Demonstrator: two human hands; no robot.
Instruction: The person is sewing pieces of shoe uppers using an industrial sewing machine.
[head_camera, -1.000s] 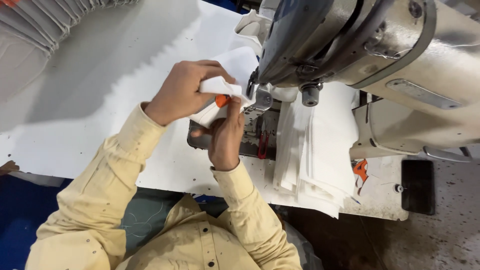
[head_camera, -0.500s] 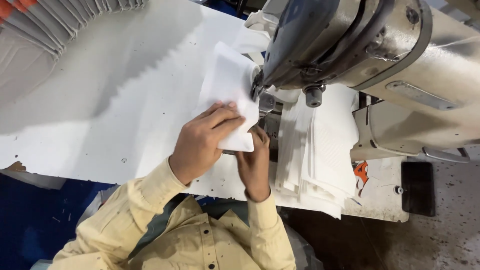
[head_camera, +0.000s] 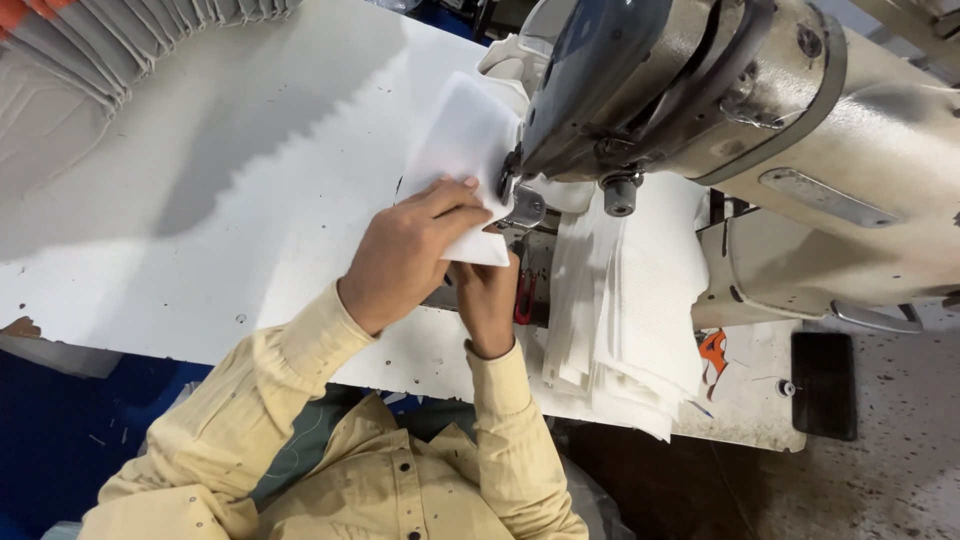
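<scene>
1. Small white rectangular fabric piece (head_camera: 462, 150) lies flat on the table under my left palm, its far edge tucked in at the needle area of the machine. Kept flat so it stays square to the foot.
2. My left hand (head_camera: 410, 250) rests spread on top of the piece, fingers extended, pressing down rather than gripping; this pins the cloth.
3. My right hand (head_camera: 487, 295) sits just beside and below the left, at the piece's near corner. Fingers mostly hidden under the cloth edge; I cannot tell whether they pinch it.
4. Large beige metal industrial sewing machine (head_camera: 740, 120) looms just beyond my fingertips.
5. Stack of white cut fabric panels (head_camera: 630, 310) hangs right of my right hand, within reach.
6. White worktable top (head_camera: 200, 230) spreads left of my left hand.
</scene>
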